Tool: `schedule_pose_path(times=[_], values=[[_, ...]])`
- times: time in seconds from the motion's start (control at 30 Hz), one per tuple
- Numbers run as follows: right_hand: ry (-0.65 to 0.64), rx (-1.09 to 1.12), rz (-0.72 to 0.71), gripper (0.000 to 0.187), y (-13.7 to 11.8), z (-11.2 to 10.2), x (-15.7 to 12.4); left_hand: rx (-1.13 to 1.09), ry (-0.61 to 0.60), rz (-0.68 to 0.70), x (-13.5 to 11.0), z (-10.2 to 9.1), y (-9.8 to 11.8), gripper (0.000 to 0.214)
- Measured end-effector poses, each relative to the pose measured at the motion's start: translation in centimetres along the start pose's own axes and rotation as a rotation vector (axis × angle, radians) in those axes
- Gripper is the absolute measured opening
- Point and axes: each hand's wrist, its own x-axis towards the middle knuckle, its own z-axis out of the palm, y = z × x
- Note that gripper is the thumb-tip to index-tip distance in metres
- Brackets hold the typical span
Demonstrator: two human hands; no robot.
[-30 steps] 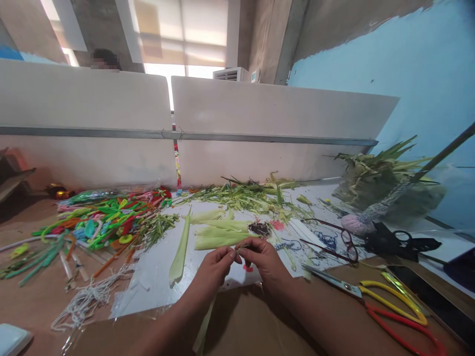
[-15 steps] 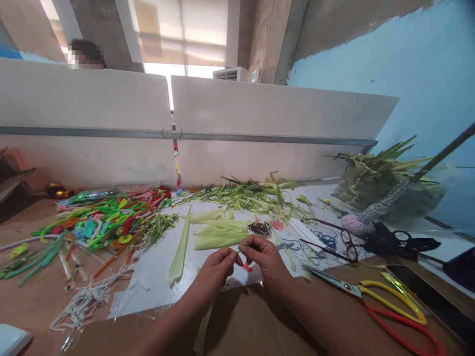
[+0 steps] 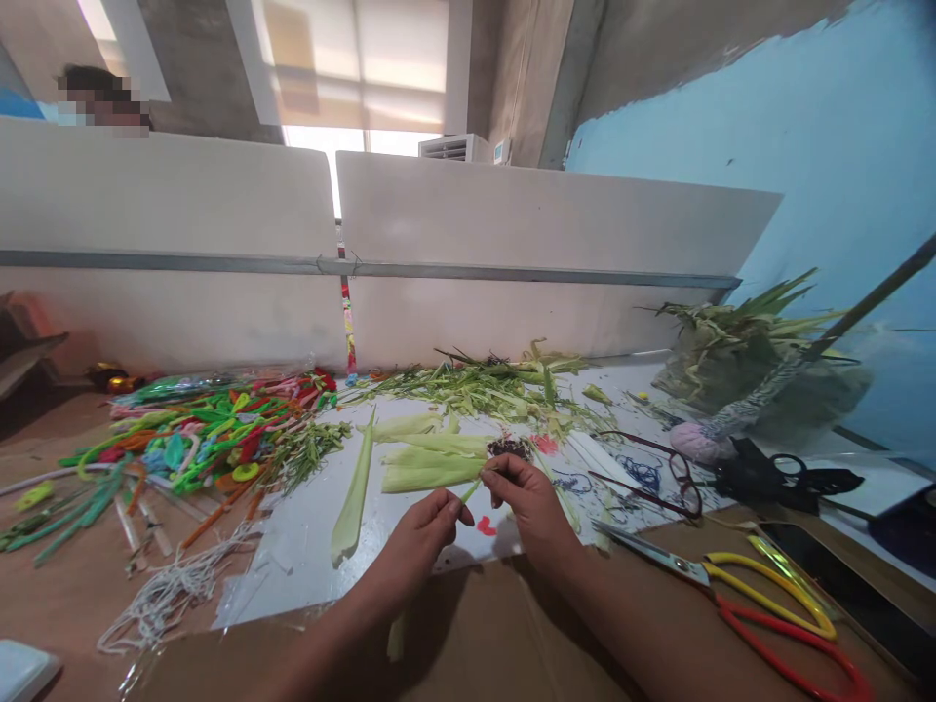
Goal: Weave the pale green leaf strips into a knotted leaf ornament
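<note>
Between my two hands stretches a short, thin green strip of corn husk (image 3: pixel 472 489), above the white sheet (image 3: pixel 307 546). My left hand (image 3: pixel 431 526) pinches its lower end between thumb and fingertips. The upper end is in the closed fingertips of my right hand (image 3: pixel 521 492). A pale husk piece (image 3: pixel 396 639) hangs below my left wrist; its upper part is hidden. Just beyond my hands lie flat husk leaves (image 3: pixel 431 468) and a small pile of dark strands (image 3: pixel 510 448). A red scrap (image 3: pixel 487 526) sits on the sheet between my hands.
Colourful pipe cleaners (image 3: pixel 212 439) and white string (image 3: pixel 182 585) lie left. Shredded husk (image 3: pixel 483 390) lines the back. On the right are red-and-yellow-handled scissors (image 3: pixel 691 567), glasses (image 3: pixel 683 478), a phone (image 3: pixel 840 575) and a bag of husks (image 3: pixel 753 361). A person's head (image 3: pixel 102 97) shows over the partition (image 3: pixel 556 219).
My hands have moved slightly apart, and more of the green strip shows between them. The red scrap is more exposed. Behind the partition, the person's head has shifted left.
</note>
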Motion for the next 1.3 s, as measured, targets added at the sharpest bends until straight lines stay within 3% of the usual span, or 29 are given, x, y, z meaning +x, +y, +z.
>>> schedule_pose_path(times=[0.47, 0.77, 1.03, 1.3], values=[[0.016, -0.004, -0.015, 0.032, 0.2, 0.2, 0.0, 0.063, -0.019, 0.027, -0.2, -0.1, -0.1, 0.046], [0.103, 0.135, 0.013, 0.040, 0.4, -0.3, 0.8, 0.078, 0.135, 0.040, -0.1, -0.3, 0.2, 0.046], [-0.163, 0.030, 0.090, 0.031, 1.8, 0.4, -0.2, 0.028, 0.128, 0.080, 0.1, 0.4, -0.3, 0.048], [-0.150, -0.027, 0.018, 0.031, 1.7, 0.4, -0.6, 0.050, 0.093, 0.056, -0.7, 0.8, -0.1, 0.043]])
